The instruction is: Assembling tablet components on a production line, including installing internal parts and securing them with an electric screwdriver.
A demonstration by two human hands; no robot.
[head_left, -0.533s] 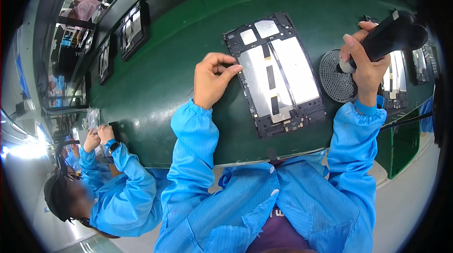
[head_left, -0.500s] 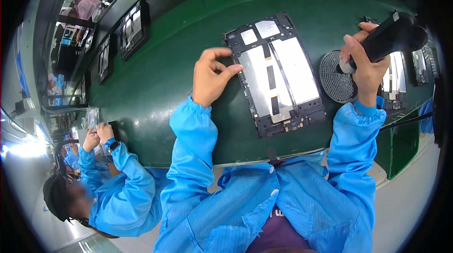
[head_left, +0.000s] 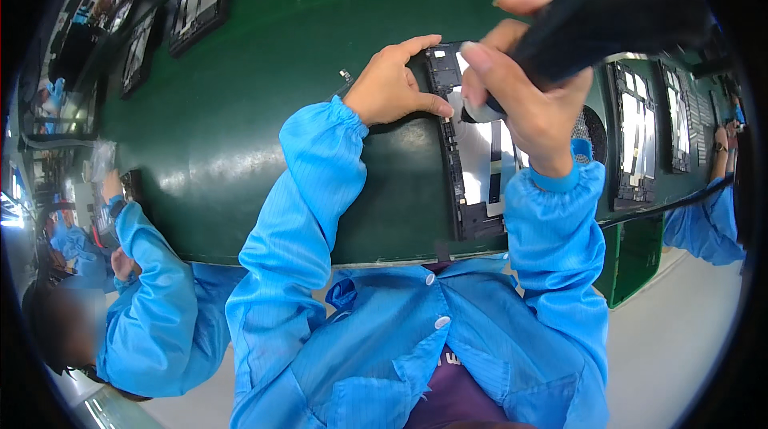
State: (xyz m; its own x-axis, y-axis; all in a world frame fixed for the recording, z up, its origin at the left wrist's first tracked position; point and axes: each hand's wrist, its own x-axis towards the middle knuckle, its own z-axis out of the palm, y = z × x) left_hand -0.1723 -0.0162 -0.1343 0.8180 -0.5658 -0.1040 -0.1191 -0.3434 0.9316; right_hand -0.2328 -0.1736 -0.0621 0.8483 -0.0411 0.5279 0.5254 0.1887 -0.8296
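Head view: left hand (head_left: 392,87) lies flat on the green bench (head_left: 240,109), fingertips touching the top left edge of the opened tablet (head_left: 480,165), gripping nothing. Right hand (head_left: 528,97) is closed around a black driver (head_left: 616,21), its tip down on the tablet's upper part. Tablet lies near the bench's front edge. Co-worker (head_left: 152,309) sits at left. More tablets (head_left: 640,141) lie to the right.
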